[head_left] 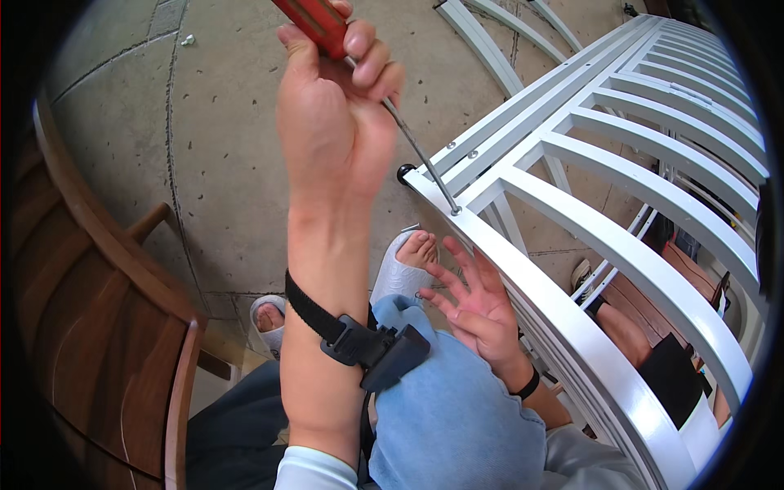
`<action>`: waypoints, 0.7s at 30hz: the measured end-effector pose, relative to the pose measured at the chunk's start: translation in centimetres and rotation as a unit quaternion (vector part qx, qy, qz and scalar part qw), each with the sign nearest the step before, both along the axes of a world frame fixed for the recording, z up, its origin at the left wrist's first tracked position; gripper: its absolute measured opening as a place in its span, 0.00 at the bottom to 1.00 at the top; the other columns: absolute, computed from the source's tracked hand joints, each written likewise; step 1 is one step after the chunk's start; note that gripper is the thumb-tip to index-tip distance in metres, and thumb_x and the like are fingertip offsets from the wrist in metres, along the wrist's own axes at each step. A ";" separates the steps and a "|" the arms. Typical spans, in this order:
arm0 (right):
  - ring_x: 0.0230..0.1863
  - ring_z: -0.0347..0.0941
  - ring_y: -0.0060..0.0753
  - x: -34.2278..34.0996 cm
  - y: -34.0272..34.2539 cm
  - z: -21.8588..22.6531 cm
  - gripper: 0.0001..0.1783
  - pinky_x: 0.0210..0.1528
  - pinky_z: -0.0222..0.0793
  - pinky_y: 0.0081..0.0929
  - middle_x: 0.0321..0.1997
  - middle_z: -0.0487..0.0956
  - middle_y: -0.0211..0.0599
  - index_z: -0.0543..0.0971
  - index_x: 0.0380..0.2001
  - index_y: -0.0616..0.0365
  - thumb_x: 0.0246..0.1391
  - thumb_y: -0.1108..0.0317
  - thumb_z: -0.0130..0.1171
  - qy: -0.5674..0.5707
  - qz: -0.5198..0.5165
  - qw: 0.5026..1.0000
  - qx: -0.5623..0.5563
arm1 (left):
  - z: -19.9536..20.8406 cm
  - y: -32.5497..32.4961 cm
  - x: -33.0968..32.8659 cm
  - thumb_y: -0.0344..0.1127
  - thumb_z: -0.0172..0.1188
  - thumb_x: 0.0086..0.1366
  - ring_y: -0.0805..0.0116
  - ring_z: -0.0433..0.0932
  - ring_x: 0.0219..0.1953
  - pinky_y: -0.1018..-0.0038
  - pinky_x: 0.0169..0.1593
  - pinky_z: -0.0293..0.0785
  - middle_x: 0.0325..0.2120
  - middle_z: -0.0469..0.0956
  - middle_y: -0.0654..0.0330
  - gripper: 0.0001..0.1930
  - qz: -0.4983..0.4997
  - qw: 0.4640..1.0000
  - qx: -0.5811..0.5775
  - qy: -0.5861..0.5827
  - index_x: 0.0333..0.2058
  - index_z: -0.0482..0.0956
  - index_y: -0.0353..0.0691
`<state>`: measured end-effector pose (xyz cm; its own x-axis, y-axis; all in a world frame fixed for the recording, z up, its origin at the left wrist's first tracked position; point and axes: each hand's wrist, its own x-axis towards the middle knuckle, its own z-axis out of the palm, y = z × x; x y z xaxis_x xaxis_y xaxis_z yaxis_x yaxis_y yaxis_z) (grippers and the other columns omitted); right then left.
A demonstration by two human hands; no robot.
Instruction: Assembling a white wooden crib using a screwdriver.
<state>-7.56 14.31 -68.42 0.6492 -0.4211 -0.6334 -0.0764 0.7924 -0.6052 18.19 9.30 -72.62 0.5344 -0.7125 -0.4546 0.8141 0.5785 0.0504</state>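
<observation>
My left hand is raised at the top, its fingers wrapped round a screwdriver with a red handle. The long metal shaft slants down to the right. Its tip meets a screw at the corner of a white slatted frame. My right hand is lower down beside the frame's near rail, palm up, fingers spread apart. A small dark thing shows by one fingertip; I cannot make out what it is. Light blue cloth bulges just below that hand. A black strap with a buckle circles my left forearm.
On the left stands a brown wooden slatted chair. White bars lie on the paved floor at the top. My feet, in white slippers, are beneath. Beyond the frame, a person's leg shows through the slats.
</observation>
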 end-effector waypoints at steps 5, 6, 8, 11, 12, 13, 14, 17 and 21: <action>0.70 0.52 0.47 -0.8 0.0 -0.2 0.51 0.66 0.56 0.52 0.75 0.42 0.39 0.51 0.70 0.29 0.47 0.89 0.45 0.014 -0.012 1.000 -0.004 | -3.2 1.0 -0.6 0.56 0.40 0.72 0.77 0.50 0.19 0.78 0.23 0.49 0.18 0.54 0.70 0.24 -0.021 0.983 -0.180 -0.030 0.43 0.69 0.39; 0.70 0.52 0.47 -0.9 -0.1 -0.1 0.51 0.66 0.56 0.52 0.75 0.42 0.39 0.51 0.70 0.29 0.46 0.89 0.45 0.017 -0.013 1.000 -0.004 | -3.0 1.0 -0.9 0.57 0.40 0.72 0.78 0.50 0.19 0.79 0.23 0.49 0.18 0.54 0.70 0.24 -0.009 0.990 -0.128 -0.059 0.42 0.69 0.39; 0.70 0.52 0.47 -0.4 -0.1 0.0 0.51 0.66 0.56 0.52 0.75 0.42 0.39 0.51 0.70 0.29 0.46 0.89 0.45 0.012 -0.011 1.000 0.004 | -2.7 0.9 -0.6 0.58 0.40 0.72 0.78 0.50 0.19 0.79 0.23 0.49 0.18 0.55 0.70 0.25 -0.008 0.995 -0.053 -0.086 0.40 0.69 0.38; 0.70 0.52 0.47 -0.3 -0.2 0.1 0.52 0.66 0.56 0.52 0.75 0.42 0.39 0.52 0.70 0.28 0.46 0.90 0.45 0.012 -0.006 1.000 0.019 | -0.2 -0.7 -0.3 0.56 0.40 0.72 0.79 0.51 0.19 0.80 0.23 0.49 0.18 0.56 0.70 0.24 0.024 0.984 0.137 -0.115 0.37 0.68 0.38; 0.70 0.52 0.46 -0.4 -0.1 0.0 0.52 0.66 0.56 0.52 0.75 0.42 0.39 0.52 0.70 0.28 0.46 0.90 0.45 0.011 -0.006 1.000 0.023 | 0.4 -1.0 -0.4 0.54 0.40 0.73 0.79 0.51 0.19 0.81 0.22 0.49 0.18 0.56 0.70 0.22 0.054 0.958 0.256 -0.121 0.36 0.67 0.38; 0.70 0.52 0.46 -0.3 -0.2 -0.1 0.52 0.66 0.56 0.53 0.75 0.42 0.38 0.52 0.69 0.27 0.46 0.90 0.45 0.008 -0.005 1.000 0.023 | 0.0 -0.7 -0.1 0.54 0.40 0.73 0.79 0.51 0.19 0.81 0.22 0.49 0.18 0.56 0.70 0.22 0.054 0.958 0.254 -0.120 0.36 0.67 0.38; 0.70 0.52 0.46 -0.4 -0.2 -0.1 0.52 0.66 0.56 0.53 0.75 0.42 0.38 0.52 0.69 0.27 0.46 0.90 0.45 0.011 -0.006 1.000 0.020 | -1.0 0.1 0.1 0.54 0.40 0.73 0.79 0.52 0.19 0.81 0.23 0.50 0.19 0.57 0.69 0.22 0.036 0.984 0.144 -0.095 0.35 0.67 0.38; 0.70 0.52 0.46 -0.4 -0.1 0.0 0.52 0.66 0.56 0.52 0.75 0.43 0.38 0.53 0.69 0.27 0.45 0.90 0.44 0.008 -0.011 1.000 0.016 | -3.6 2.3 1.2 0.55 0.40 0.72 0.80 0.54 0.20 0.82 0.24 0.51 0.20 0.58 0.68 0.23 -0.005 0.991 -0.131 -0.035 0.33 0.66 0.39; 0.70 0.52 0.46 -0.2 0.0 0.1 0.53 0.66 0.56 0.52 0.75 0.43 0.38 0.53 0.69 0.27 0.44 0.91 0.44 0.010 -0.014 0.999 0.033 | -4.7 3.6 1.6 0.64 0.44 0.66 0.78 0.55 0.21 0.80 0.24 0.52 0.21 0.59 0.67 0.27 -0.041 0.960 -0.272 -0.046 0.30 0.65 0.42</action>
<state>-7.77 14.32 -68.33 0.6247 -0.3967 -0.6726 -0.0641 0.8324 -0.5504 19.83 12.93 -77.33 0.4857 -0.8730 0.0445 0.8652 0.4729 -0.1667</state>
